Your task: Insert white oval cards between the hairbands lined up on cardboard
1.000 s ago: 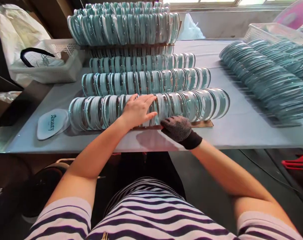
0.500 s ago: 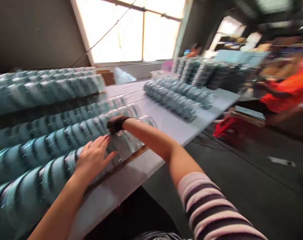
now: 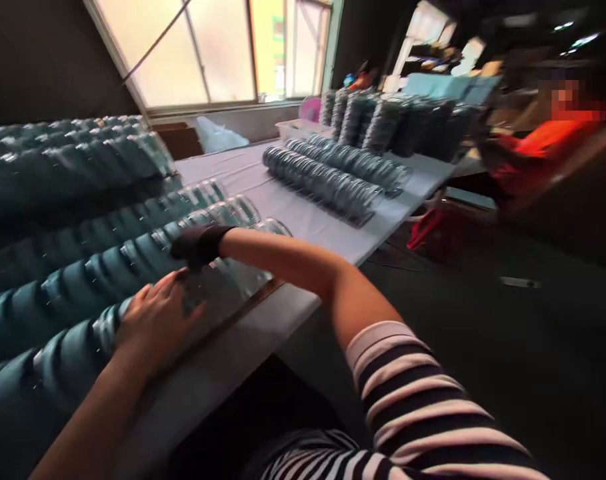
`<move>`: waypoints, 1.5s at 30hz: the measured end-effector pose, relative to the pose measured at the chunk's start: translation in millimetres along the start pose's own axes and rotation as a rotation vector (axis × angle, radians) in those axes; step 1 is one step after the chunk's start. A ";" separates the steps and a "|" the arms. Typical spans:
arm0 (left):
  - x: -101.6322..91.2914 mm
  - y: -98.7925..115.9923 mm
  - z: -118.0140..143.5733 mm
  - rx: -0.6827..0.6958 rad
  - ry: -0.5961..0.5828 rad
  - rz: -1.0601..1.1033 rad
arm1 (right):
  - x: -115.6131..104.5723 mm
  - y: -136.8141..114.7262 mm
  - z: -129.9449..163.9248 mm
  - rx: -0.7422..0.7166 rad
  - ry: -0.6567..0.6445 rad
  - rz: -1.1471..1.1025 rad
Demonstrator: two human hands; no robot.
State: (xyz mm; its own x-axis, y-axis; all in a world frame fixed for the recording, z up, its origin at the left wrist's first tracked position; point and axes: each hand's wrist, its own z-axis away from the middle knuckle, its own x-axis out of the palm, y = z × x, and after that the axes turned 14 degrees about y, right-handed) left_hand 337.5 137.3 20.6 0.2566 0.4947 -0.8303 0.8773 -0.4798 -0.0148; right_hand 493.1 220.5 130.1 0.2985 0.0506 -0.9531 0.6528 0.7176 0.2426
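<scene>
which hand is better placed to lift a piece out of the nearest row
Probably the left hand: it lies flat on the nearest row of teal packaged pieces. The gloved right hand reaches past it, at the next row back.

No legible text, label, brand, number or sign is found in the current view. The rows of teal-and-clear packs (image 3: pixel 107 267) on the table (image 3: pixel 303 220) are motion-blurred; any print on them cannot be read. The stacks (image 3: pixel 383 120) farther back show no readable marking.
</scene>
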 end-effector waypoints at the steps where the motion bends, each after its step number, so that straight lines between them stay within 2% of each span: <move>1: -2.8 1.7 0.0 -0.004 -0.017 0.009 | 6.8 2.1 10.3 -0.040 0.101 -0.009; 2: -5.3 3.2 -0.2 -0.011 -0.031 0.026 | 16.1 3.3 20.5 -0.070 0.209 -0.029; 3: -7.0 4.4 -0.7 -0.018 -0.036 0.039 | 27.9 3.1 30.2 -0.056 0.343 -0.091; 5: -8.1 5.4 -2.3 -0.043 -0.038 0.043 | 57.7 -3.3 49.0 0.002 0.531 -0.199; 10: -8.8 6.0 -1.7 -0.088 -0.075 0.035 | 140.2 -50.9 92.3 0.078 0.546 -0.281; 13: -13.7 5.1 -0.3 -0.085 -0.082 0.053 | 162.0 -67.2 105.8 0.098 0.512 -0.286; 14: -15.9 4.9 -1.2 -0.085 -0.089 0.060 | 159.8 -64.4 107.4 0.088 0.497 -0.305; 16: -20.0 6.1 -6.3 -0.086 -0.105 0.062 | 141.2 -44.7 105.7 0.076 0.490 -0.350; 20: -17.3 20.9 -26.7 -0.078 -0.076 0.053 | 77.1 27.2 74.5 0.246 0.585 -0.266; 21: -13.5 26.4 -31.6 -0.070 -0.070 0.053 | 63.8 44.1 60.4 0.260 0.530 -0.225; 23: -3.6 36.7 -38.4 -0.053 -0.075 0.044 | 46.5 68.2 28.3 0.254 0.292 -0.169; 25: 5.4 43.2 -40.8 -0.041 -0.083 0.023 | 39.9 77.2 -2.4 0.163 0.086 -0.148; 26: 8.4 44.7 -40.8 -0.039 -0.083 0.014 | 38.6 76.4 -15.0 0.096 0.025 -0.137; 28: 10.5 45.0 -40.4 -0.039 -0.082 0.003 | 35.7 66.9 -32.1 -0.009 -0.039 -0.087; 30: 8.7 44.0 -41.1 -0.049 -0.099 0.005 | 30.0 51.9 -39.0 -0.021 -0.049 0.002; 34: 5.7 45.6 -46.3 -0.090 -0.130 0.025 | 17.2 32.5 -35.1 -0.033 0.009 0.139; 38: 10.3 49.5 -49.8 -0.162 -0.127 0.018 | 21.9 43.9 -13.0 -0.065 0.067 0.069; 42: 13.1 49.7 -49.3 -0.183 -0.122 0.037 | 50.7 49.3 39.9 0.056 0.347 -0.038; 45: 13.4 48.2 -48.6 -0.169 -0.120 0.043 | 89.3 28.6 84.7 0.138 0.469 -0.100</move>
State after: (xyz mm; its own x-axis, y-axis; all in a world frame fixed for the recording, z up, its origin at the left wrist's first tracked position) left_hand 402.9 156.0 35.9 0.2535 0.3814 -0.8890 0.9247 -0.3653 0.1069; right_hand 597.4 186.8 67.3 -0.0948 0.3160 -0.9440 0.7577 0.6380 0.1374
